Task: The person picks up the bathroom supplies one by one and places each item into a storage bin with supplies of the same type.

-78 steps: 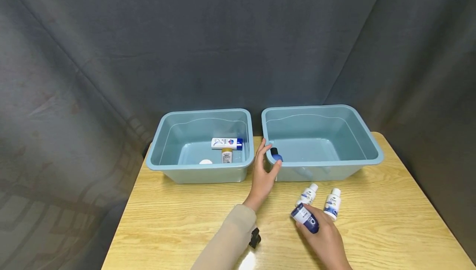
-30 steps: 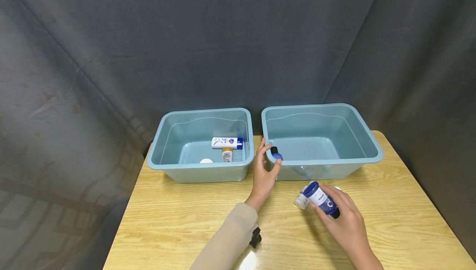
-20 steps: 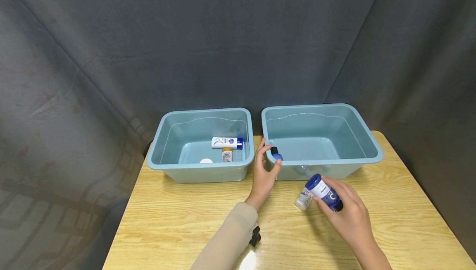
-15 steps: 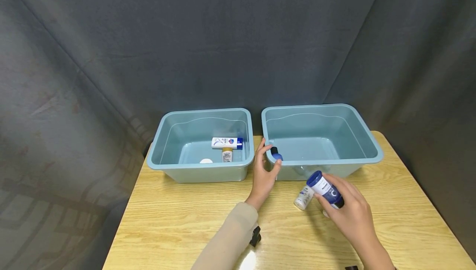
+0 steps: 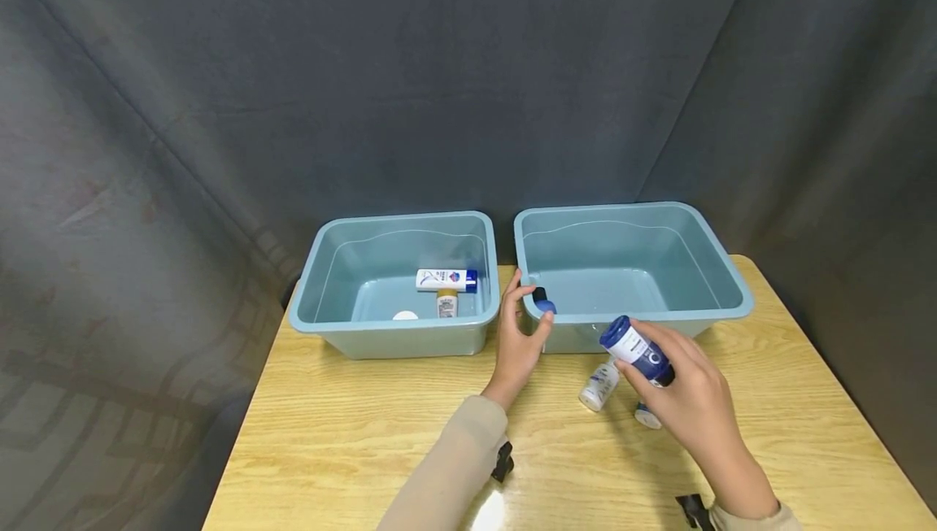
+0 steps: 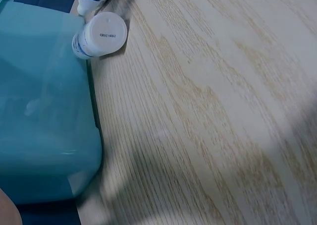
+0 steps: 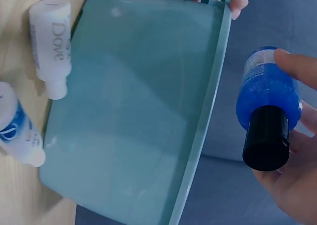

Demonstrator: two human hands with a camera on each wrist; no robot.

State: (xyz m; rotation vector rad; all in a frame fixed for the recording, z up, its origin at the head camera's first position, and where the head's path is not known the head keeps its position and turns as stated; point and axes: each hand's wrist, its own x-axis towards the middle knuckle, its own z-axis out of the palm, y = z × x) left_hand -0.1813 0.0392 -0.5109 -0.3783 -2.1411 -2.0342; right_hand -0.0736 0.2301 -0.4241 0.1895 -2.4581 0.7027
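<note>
My right hand [image 5: 691, 397] holds a blue bottle with a black cap [image 7: 267, 96] between thumb and fingers. The bottle is raised and tilted, base toward the bins and cap toward my palm, overlapping the front wall of the right bin [image 5: 607, 210] in the head view. At that bin's near left corner, my left hand [image 5: 518, 352] grips the rim, thumb at the front and fingers along the side. Below the held bottle, one white Dove bottle [image 5: 600, 385] lies on the table; another white bottle [image 5: 647, 415] is partly hidden by my right hand.
The left bin [image 5: 403, 344] contains a white bottle with a blue cap [image 5: 446, 280], a small gold-capped bottle [image 5: 447, 304] and a white round thing [image 5: 405, 315]. Another blue bottle [image 5: 544, 303] lies in the right bin's near left corner. A dark curtain [image 5: 468, 92] hangs behind.
My right hand has lifted the blue bottle up and toward the right bin, turning it. The white bottle beneath that hand shows more again. My left hand stays at the bin corner.
</note>
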